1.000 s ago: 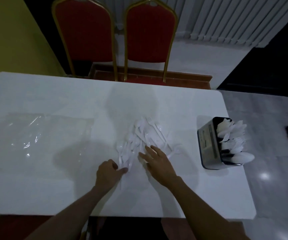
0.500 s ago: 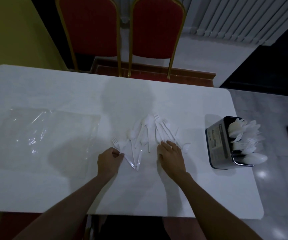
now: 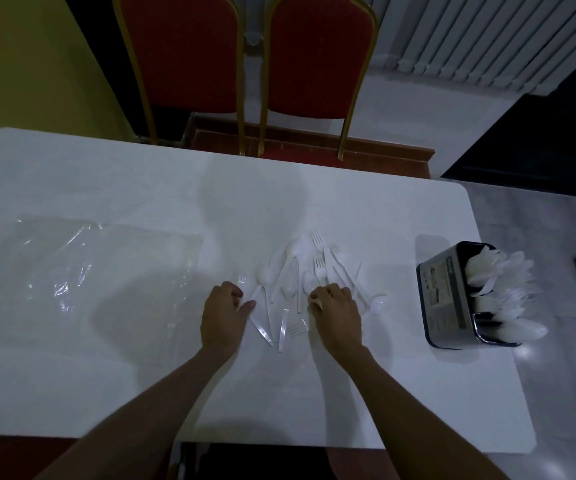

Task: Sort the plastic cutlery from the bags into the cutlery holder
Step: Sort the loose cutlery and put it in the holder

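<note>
Both your hands are down on the white table (image 3: 141, 393), at the near edge of the loose plastic cutlery (image 3: 295, 271) spread in the middle of it. It is a jumble of forks, spoons and what look like knives, crossed over one another. Your left hand (image 3: 223, 315) is knuckles-up with the fingers curled under and the thumb stuck out toward a spoon handle; whether anything is caught inside that curl, I cannot tell. Your right hand (image 3: 338, 311) lies with curled fingers on the pile's near right side, fingertips among the handles, and again the view does not show if they have closed on a piece. The cutlery holder (image 3: 447, 296) stands well apart to the right, near the table's edge, already crowded with white pieces. A clear bag (image 3: 89, 268) lies flat to the left, seemingly emptied.

By my reading you are in the picking-and-grouping step: separating one type out of the jumble. The next move calls for gathering like pieces with their handles aligned and lifting them clear without dragging neighbours. You then carry them across to the matching compartment — which one that is, the view does not reveal.
</note>
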